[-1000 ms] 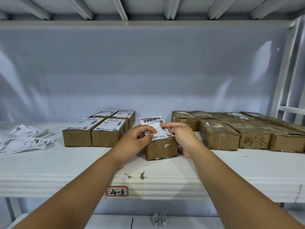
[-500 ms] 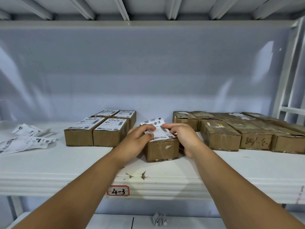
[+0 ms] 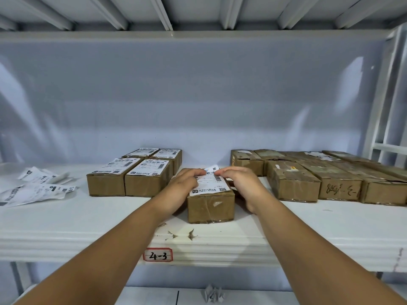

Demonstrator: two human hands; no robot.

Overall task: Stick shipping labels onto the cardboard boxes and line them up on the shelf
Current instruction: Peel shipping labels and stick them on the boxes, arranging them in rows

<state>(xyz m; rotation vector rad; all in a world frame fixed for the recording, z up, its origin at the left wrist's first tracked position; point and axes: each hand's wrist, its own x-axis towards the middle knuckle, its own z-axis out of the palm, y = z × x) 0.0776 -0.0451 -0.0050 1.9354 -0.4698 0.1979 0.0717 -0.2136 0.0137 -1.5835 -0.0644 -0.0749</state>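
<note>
A brown cardboard box (image 3: 210, 205) stands near the front of the white shelf (image 3: 77, 236), its short end toward me. A white shipping label (image 3: 209, 184) lies along its top, with the far end still curled up off the box. My left hand (image 3: 184, 187) and my right hand (image 3: 241, 183) flank the box. Their curled fingers meet over the far part of the label and hold it. To the left stands a tidy block of labelled boxes (image 3: 132, 179).
Several unlabelled brown boxes (image 3: 308, 179) lie in rows at the right. Loose label sheets (image 3: 33, 190) are scattered at the far left. A red-edged tag "4-3" (image 3: 157, 254) marks the shelf lip. Crumpled paper (image 3: 212, 293) lies on the lower shelf.
The label was held tilted above the box; both hands have lowered it, and it now lies flat along most of the top. The box has not moved.
</note>
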